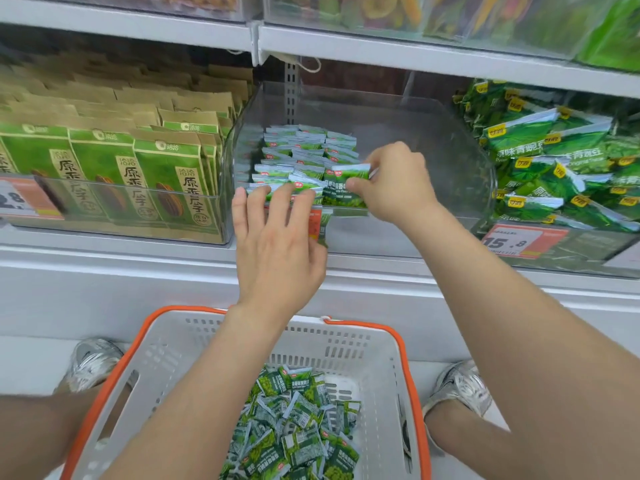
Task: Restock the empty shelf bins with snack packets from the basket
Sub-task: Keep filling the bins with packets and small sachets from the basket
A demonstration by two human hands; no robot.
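Glossy green packet (pixel 344 188) is pinched by right hand (pixel 398 183), packet rows (pixel 298 155) pressed by flat left hand (pixel 277 251); right price tag (pixel 512 241) is marked "15.8".

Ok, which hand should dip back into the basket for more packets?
Probably the left hand: it holds nothing, its straight fingers resting on the front row of packets, and it is above the basket. The right hand pinches a packet at the bin.

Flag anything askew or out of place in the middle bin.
One green packet seems to sit low against the clear bin front, beside the left hand, below the neat rows. The right hand pinches a second packet. Nothing else stands out.
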